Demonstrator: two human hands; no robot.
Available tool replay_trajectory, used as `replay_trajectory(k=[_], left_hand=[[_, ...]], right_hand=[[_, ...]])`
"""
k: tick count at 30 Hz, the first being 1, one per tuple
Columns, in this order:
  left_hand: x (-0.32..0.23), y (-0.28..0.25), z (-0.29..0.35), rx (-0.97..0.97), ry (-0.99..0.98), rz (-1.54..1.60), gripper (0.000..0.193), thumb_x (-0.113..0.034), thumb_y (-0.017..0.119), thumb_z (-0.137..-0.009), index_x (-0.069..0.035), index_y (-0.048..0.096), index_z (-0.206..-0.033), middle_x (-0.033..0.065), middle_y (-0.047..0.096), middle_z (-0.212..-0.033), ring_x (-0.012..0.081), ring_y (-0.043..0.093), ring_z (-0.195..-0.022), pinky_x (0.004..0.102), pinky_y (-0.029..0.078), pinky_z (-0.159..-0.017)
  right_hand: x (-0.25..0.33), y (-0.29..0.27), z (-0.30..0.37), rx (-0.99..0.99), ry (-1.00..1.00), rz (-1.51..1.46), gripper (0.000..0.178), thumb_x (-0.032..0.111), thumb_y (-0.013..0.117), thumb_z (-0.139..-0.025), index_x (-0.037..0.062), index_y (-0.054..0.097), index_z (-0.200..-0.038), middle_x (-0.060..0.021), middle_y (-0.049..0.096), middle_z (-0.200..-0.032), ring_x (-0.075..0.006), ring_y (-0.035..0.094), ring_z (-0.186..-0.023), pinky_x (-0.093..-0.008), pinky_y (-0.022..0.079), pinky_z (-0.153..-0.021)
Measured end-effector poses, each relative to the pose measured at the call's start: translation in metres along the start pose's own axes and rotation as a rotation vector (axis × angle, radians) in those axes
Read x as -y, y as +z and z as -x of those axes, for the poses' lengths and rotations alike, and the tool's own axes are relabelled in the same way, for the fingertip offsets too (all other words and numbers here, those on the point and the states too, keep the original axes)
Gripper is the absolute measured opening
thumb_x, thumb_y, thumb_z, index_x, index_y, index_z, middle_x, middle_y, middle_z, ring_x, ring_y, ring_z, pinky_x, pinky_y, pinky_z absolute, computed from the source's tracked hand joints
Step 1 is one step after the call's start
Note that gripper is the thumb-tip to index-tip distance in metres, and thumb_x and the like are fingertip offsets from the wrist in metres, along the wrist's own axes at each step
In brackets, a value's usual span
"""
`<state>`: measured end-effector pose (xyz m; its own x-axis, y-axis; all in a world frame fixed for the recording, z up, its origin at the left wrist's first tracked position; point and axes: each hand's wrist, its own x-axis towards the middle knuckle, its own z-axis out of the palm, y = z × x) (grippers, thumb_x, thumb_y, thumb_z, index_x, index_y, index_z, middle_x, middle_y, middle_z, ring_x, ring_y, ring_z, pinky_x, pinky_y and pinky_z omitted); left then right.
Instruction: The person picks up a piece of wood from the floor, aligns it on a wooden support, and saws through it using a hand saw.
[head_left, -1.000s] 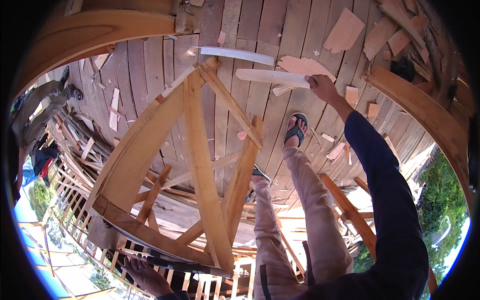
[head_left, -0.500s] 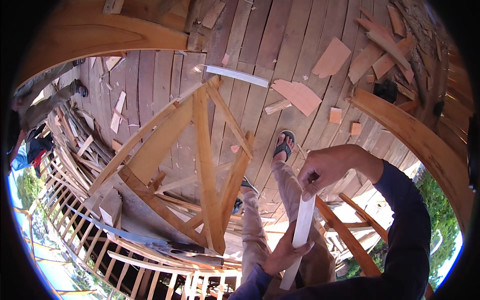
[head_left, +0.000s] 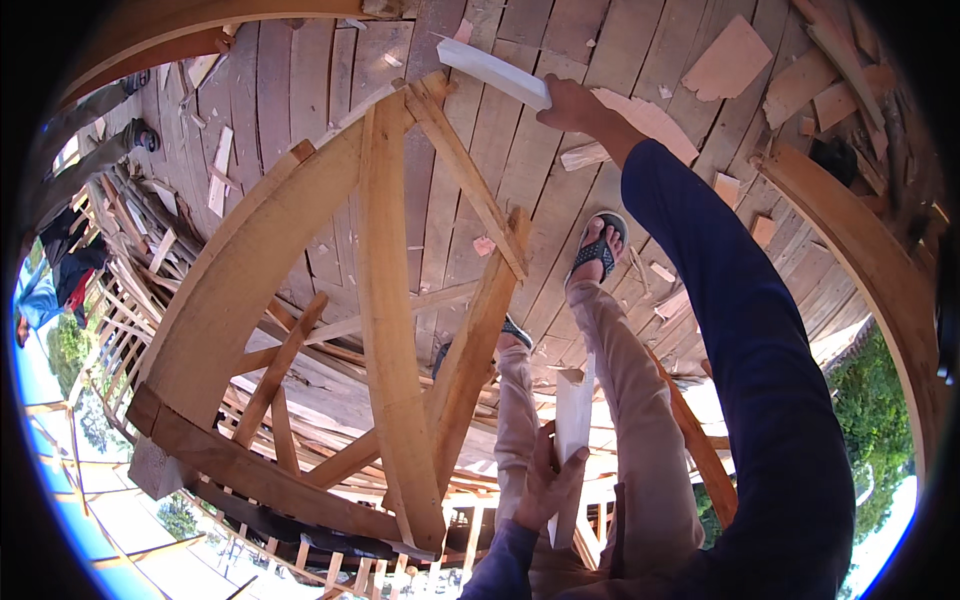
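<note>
My left hand [head_left: 545, 485] grips a short pale wooden block [head_left: 571, 415] close to my lap, its thumb across the front face. My right arm stretches far forward, and my right hand [head_left: 570, 107] closes on the near right end of a long whitish wooden strip [head_left: 490, 72] on the plank floor. The hand itself partly hides its fingertips. Just left of the strip's middle stands the top corner of a triangular timber frame [head_left: 385, 290], which neither hand touches.
Reddish flat offcuts [head_left: 650, 120] lie right of my right hand, with more scrap wood [head_left: 830, 85] at the far right. A curved timber [head_left: 850, 250] arches along the right. My sandalled foot [head_left: 598, 245] rests on the planks. Another person's legs [head_left: 95, 165] show at far left.
My right hand has left the block in my left hand and reached forward to the whitish strip on the floor. The view has shifted, so the frame appears larger and nearer.
</note>
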<state>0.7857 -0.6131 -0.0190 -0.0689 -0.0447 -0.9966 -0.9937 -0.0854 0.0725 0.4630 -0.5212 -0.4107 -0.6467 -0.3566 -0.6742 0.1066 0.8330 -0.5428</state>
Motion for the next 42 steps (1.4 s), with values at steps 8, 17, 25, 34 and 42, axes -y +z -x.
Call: replay_trajectory(k=[8,17,25,34,42], left_hand=[[-0.037,0.02,0.04,-0.324,0.506,-0.704,0.065,-0.035,0.075,-0.074,-0.008,0.042,-0.123,0.0218,0.066,-0.098,0.0416,0.066,-0.085,0.0492,0.051,-0.071],[-0.074,-0.009,0.117,0.048,0.784,-0.231,0.044,-0.037,0.067,-0.086,-0.005,0.054,-0.113,0.0104,0.063,-0.088,0.0227,0.066,-0.079,0.0359,0.053,-0.07],[-0.1,-0.115,0.225,0.627,0.338,0.049,0.042,-0.041,0.057,-0.093,-0.012,0.058,-0.123,-0.0015,0.054,-0.072,0.0079,0.051,-0.051,0.0233,0.043,-0.043],[-0.042,-0.218,0.295,0.657,0.422,-0.088,0.033,-0.039,0.056,-0.091,-0.008,0.053,-0.101,0.0031,0.053,-0.07,0.0106,0.051,-0.047,0.0245,0.041,-0.039],[-0.022,-0.282,0.352,0.813,0.816,-0.143,0.062,-0.03,0.062,-0.088,-0.006,0.041,-0.141,0.0019,0.058,-0.11,0.0087,0.055,-0.091,0.0235,0.045,-0.078]], right_hand=[[0.012,-0.102,0.34,-0.088,0.027,-0.538,0.058,0.013,0.062,-0.083,0.0047,0.036,-0.134,-0.0233,0.063,-0.103,-0.0329,0.065,-0.096,-0.0401,0.049,-0.084],[0.15,-0.214,0.564,-0.22,-0.105,0.005,0.056,0.021,0.064,-0.087,0.0046,0.037,-0.133,-0.0256,0.064,-0.1,-0.0425,0.065,-0.084,-0.0471,0.053,-0.073],[0.321,-0.234,0.663,-0.906,-0.489,-0.225,0.062,0.018,0.067,-0.087,-0.001,0.034,-0.135,-0.0243,0.064,-0.093,-0.0369,0.069,-0.078,-0.0411,0.055,-0.066],[0.417,-0.175,0.757,-0.993,-0.329,-0.064,0.063,0.017,0.064,-0.089,-0.0007,0.03,-0.138,-0.0316,0.064,-0.093,-0.046,0.066,-0.082,-0.0457,0.055,-0.068],[0.414,-0.088,0.764,-0.593,0.033,-0.011,0.057,0.023,0.063,-0.089,0.0061,0.036,-0.135,-0.0287,0.065,-0.09,-0.0449,0.066,-0.081,-0.0472,0.053,-0.071]])
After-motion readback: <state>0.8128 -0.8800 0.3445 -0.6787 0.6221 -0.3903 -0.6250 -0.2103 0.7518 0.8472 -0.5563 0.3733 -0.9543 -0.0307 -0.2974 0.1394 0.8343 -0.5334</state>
